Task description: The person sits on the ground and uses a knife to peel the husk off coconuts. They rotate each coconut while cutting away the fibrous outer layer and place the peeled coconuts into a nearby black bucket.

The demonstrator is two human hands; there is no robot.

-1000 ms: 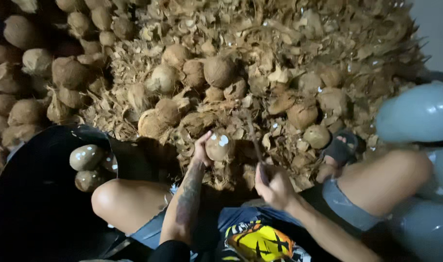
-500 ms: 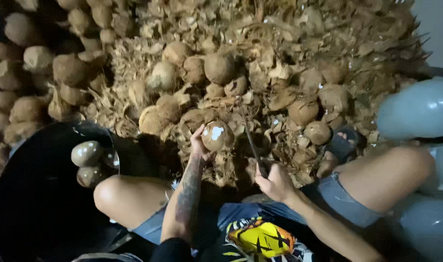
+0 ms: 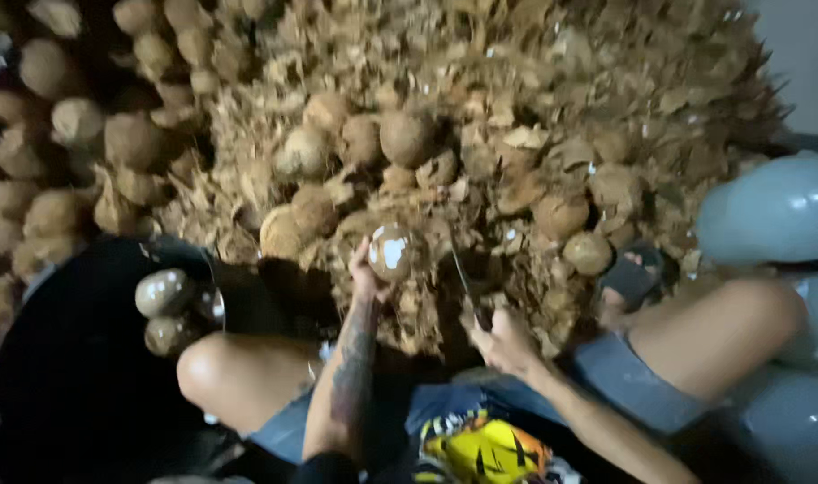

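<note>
Left hand (image 3: 366,273) is gripping a peeled coconut (image 3: 392,252) steady, right hand (image 3: 507,345) at 4 o'clock clutching a knife (image 3: 467,287) for trimming.

The person wears faded blue denim shorts (image 3: 624,385) and a dark shirt with a bright yellow and orange print (image 3: 489,453) across the front. Dark tattoo work (image 3: 355,367) runs along the left forearm (the pattern is too blurred to make out). A dark slip-on sandal (image 3: 631,276) covers one foot. Both arms are bare, without sleeves.
</note>
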